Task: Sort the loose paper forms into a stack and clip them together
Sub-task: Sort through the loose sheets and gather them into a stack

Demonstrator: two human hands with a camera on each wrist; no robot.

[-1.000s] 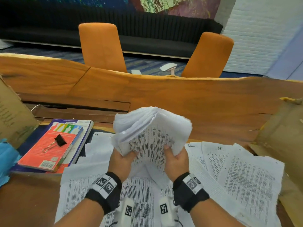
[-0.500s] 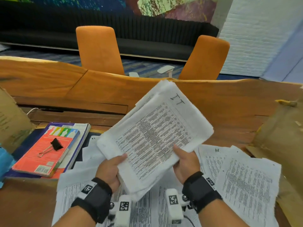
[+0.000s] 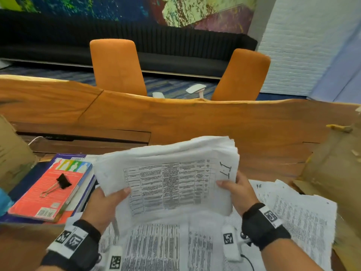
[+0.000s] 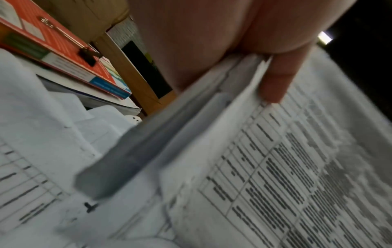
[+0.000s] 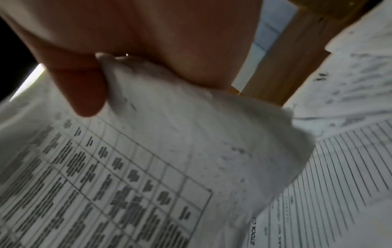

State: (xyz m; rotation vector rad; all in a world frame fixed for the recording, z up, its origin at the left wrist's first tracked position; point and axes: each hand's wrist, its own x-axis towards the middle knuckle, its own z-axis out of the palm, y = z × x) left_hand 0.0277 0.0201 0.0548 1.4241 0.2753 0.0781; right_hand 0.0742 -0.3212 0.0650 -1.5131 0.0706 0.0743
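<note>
A thick stack of printed paper forms (image 3: 170, 178) is held above the table, long side across, with "IT" handwritten near its right edge. My left hand (image 3: 109, 200) grips the stack's left edge, thumb on top; the left wrist view shows that thumb on the top sheet of the stack (image 4: 275, 167). My right hand (image 3: 234, 188) grips the right edge, its thumb pressing the stack (image 5: 169, 151) in the right wrist view. More loose forms (image 3: 156, 247) lie spread on the table under and right of my hands. A black binder clip (image 3: 60, 182) rests on a red book (image 3: 48, 192) at the left.
The red book tops a pile of books at the left table edge. Cardboard boxes stand at far left (image 3: 13, 153) and far right (image 3: 336, 173). A raised wooden ledge (image 3: 175, 118) runs behind the papers; two orange chairs (image 3: 117, 65) stand beyond it.
The stack was bent upright a second ago, then flattened and tilted; now it has turned to lie sideways, lower, with both hands at its ends.
</note>
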